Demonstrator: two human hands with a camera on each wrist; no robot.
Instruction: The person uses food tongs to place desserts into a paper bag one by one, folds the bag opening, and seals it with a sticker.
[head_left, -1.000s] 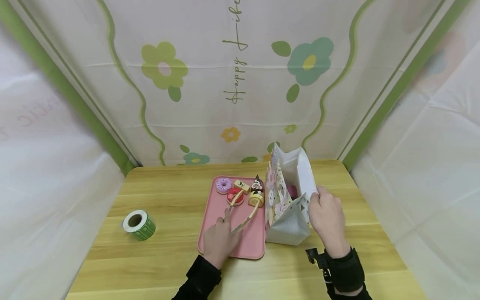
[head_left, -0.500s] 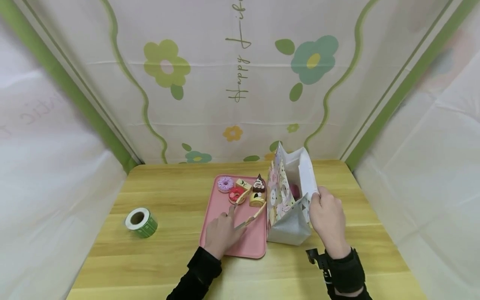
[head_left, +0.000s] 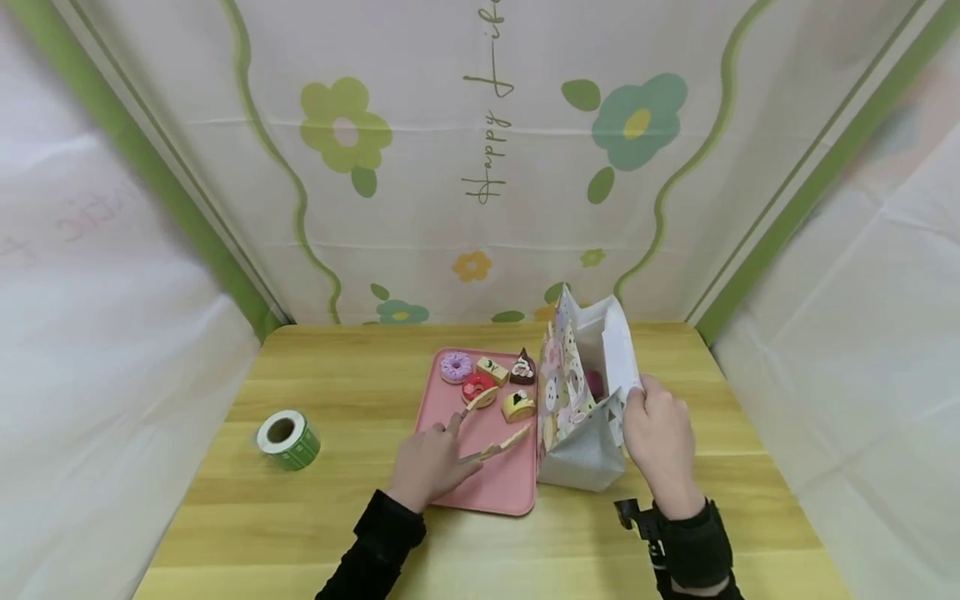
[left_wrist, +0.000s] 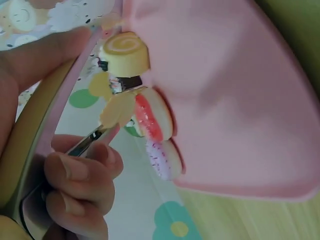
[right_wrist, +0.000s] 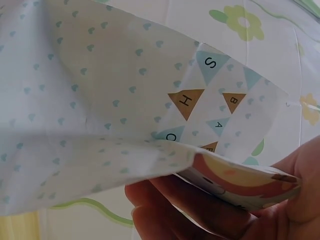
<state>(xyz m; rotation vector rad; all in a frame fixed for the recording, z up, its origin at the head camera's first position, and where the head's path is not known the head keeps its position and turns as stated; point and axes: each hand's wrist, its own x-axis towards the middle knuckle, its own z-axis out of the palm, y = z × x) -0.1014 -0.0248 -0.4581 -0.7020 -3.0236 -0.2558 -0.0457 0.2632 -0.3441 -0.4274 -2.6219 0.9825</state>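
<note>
My left hand (head_left: 427, 467) holds a pair of tongs (head_left: 507, 442) over the pink tray (head_left: 502, 493). The tongs' arms are spread with nothing between the tips. One tip is by the red donut (head_left: 478, 386); the other is just short of the yellow roll cake (head_left: 518, 407). A purple donut (head_left: 456, 367), a pale rectangular cake (head_left: 492, 371) and a chocolate cake slice (head_left: 522, 368) lie at the tray's far end. With thumb and fingers my right hand (head_left: 660, 433) pinches the rim of the printed paper bag (head_left: 581, 464), which stands open. Something pink (head_left: 595, 383) shows inside, partly hidden.
A roll of green labels (head_left: 289, 442) stands on the wooden table (head_left: 352, 383) at the left. The bag adjoins the tray's right edge. A white flowered cloth (head_left: 420, 192) hangs behind the table, with white sheets at both sides.
My left hand has drawn back to the left, and the tongs have spread off the roll cake. The roll cake sits slightly nearer, apart from the chocolate slice. My right hand keeps its hold.
</note>
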